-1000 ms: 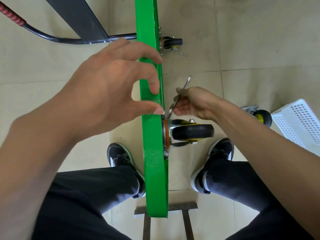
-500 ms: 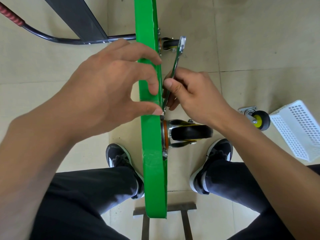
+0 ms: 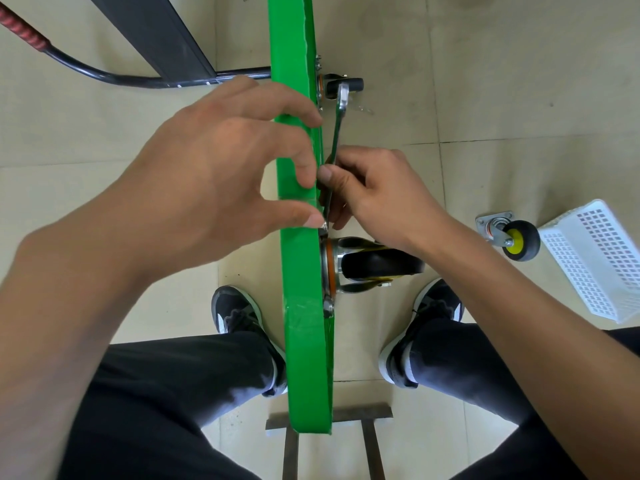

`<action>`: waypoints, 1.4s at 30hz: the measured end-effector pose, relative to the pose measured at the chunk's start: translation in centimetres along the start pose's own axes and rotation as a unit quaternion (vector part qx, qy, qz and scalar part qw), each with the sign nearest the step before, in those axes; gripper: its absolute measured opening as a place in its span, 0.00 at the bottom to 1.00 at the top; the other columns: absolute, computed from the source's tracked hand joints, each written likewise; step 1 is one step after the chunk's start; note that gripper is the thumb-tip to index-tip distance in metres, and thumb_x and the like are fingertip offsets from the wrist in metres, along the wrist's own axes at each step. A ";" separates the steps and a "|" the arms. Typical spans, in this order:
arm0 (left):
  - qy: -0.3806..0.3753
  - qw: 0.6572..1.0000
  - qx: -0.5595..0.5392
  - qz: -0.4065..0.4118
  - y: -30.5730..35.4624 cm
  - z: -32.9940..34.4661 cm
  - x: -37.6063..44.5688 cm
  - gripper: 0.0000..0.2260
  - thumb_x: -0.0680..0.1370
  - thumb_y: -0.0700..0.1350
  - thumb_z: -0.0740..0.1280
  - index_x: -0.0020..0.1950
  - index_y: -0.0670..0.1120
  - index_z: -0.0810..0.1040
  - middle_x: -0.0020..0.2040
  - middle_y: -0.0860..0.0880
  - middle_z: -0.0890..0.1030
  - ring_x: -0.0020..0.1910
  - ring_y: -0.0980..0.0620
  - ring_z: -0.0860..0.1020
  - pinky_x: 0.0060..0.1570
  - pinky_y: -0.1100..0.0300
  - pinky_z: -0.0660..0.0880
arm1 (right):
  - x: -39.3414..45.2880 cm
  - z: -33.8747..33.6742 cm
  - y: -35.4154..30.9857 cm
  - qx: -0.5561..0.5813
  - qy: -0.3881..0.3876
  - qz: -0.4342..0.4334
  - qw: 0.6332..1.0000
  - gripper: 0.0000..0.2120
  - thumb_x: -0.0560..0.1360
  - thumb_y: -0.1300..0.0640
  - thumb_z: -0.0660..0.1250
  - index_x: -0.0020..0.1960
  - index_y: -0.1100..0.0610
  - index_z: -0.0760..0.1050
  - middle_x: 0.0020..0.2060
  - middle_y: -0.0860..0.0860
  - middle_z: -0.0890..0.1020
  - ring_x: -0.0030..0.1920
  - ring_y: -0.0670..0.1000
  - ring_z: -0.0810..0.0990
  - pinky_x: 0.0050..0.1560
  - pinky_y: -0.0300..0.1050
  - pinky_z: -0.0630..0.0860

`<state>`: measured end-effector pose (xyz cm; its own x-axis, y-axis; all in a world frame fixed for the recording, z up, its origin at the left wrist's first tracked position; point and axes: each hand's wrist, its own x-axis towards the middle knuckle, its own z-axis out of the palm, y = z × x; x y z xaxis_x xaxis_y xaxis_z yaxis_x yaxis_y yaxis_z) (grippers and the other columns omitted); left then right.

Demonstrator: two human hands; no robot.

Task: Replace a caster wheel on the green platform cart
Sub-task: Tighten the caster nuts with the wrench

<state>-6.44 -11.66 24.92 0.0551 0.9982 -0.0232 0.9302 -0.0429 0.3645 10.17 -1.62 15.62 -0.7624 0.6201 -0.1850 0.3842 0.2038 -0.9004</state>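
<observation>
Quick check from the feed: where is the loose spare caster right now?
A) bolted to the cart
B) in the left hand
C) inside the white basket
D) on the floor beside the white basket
D: the loose caster lies on the floor tiles just left of the white basket, held by neither hand.

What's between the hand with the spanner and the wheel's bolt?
Nothing visible. The right hand holds the wrench, whose lower end already reaches the bolt area above the mounted caster, beside the left hand's thumb.

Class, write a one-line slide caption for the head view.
Left hand steadies the green cart; right hand works a wrench above the caster.
</observation>
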 end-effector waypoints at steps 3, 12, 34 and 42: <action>0.001 1.000 0.002 0.000 0.0 0.0 0.0 0.14 0.67 0.63 0.71 0.44 0.54 0.81 0.66 0.56 0.76 0.63 0.48 0.72 0.56 0.56 0.65 | 0.3 0.2 -0.1 0.005 -0.002 0.008 1.000 0.17 0.83 0.53 0.63 0.45 0.66 0.76 0.32 0.60 0.82 0.30 0.54 0.84 0.36 0.58 0.80; 0.000 1.000 0.003 -0.001 0.0 0.0 0.0 0.15 0.67 0.63 0.70 0.44 0.54 0.81 0.66 0.56 0.76 0.64 0.49 0.72 0.54 0.60 0.62 | 1.0 0.5 0.1 0.057 -0.020 0.059 0.996 0.18 0.84 0.53 0.61 0.46 0.68 0.78 0.31 0.61 0.82 0.29 0.57 0.84 0.37 0.59 0.82; 0.003 1.000 0.000 0.007 -0.1 0.0 0.1 0.15 0.67 0.63 0.70 0.44 0.54 0.81 0.64 0.56 0.77 0.60 0.49 0.73 0.52 0.56 0.66 | 4.9 1.1 2.1 0.213 -0.131 0.362 0.898 0.19 0.85 0.49 0.56 0.55 0.66 0.73 0.33 0.58 0.76 0.25 0.51 0.78 0.26 0.41 0.76; 0.001 1.000 0.001 0.014 -0.2 0.0 0.2 0.14 0.67 0.63 0.71 0.44 0.54 0.81 0.64 0.55 0.77 0.60 0.48 0.73 0.53 0.52 0.69 | 5.0 1.2 2.7 0.234 -0.151 0.403 0.872 0.21 0.86 0.49 0.54 0.45 0.64 0.73 0.30 0.57 0.76 0.24 0.50 0.77 0.26 0.39 0.77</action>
<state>-6.58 -11.47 24.85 0.0806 0.9967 -0.0119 0.9294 -0.0708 0.3623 6.74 1.14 11.77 -0.4729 0.1764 -0.8633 0.6576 -0.5815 -0.4790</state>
